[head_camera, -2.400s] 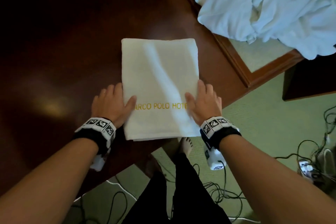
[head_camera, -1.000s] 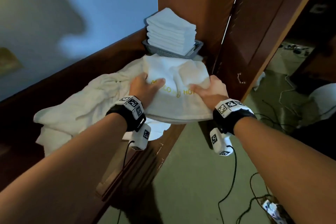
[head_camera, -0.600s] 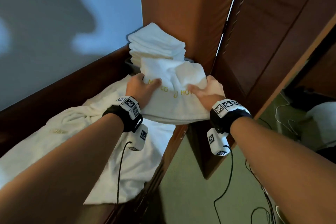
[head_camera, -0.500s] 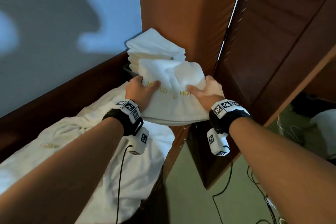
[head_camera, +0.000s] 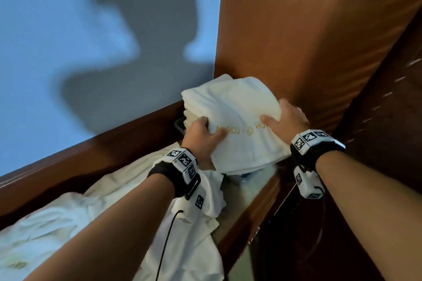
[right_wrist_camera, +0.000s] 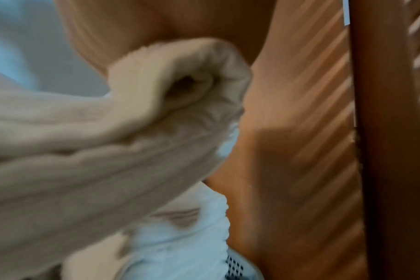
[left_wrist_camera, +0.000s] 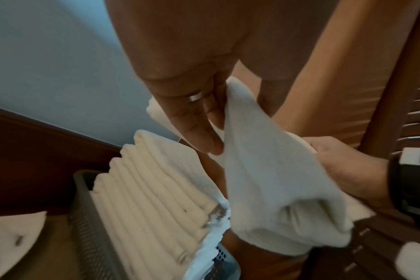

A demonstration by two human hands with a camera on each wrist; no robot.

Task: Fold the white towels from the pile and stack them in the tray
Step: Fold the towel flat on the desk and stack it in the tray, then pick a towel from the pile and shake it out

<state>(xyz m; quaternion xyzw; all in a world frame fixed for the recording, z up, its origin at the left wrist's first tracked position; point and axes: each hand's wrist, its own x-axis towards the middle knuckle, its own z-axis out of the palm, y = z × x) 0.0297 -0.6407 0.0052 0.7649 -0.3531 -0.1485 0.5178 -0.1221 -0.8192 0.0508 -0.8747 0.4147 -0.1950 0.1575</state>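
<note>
A folded white towel (head_camera: 237, 121) with gold lettering hangs between both hands, just over the stack of folded towels (left_wrist_camera: 156, 189) in the grey mesh tray (left_wrist_camera: 84, 217). My left hand (head_camera: 201, 134) grips its left edge, thumb on top and fingers (left_wrist_camera: 192, 123) underneath. My right hand (head_camera: 285, 118) grips the right edge the same way. In the right wrist view the towel (right_wrist_camera: 84, 151) fills the left side, and a corner of the tray (right_wrist_camera: 235, 267) shows below. From the head view, the towel hides most of the tray.
A loose pile of unfolded white towels (head_camera: 91, 223) lies on the wooden ledge, below and left of the tray. A wooden wardrobe panel (head_camera: 285, 29) stands right behind the tray, with a louvred door (head_camera: 388, 98) to its right. A blue-grey wall (head_camera: 68, 29) is on the left.
The towel lay flat on a dark table under both hands. Both hands have since picked it up, carried it to the tray corner and raised it over the stack.
</note>
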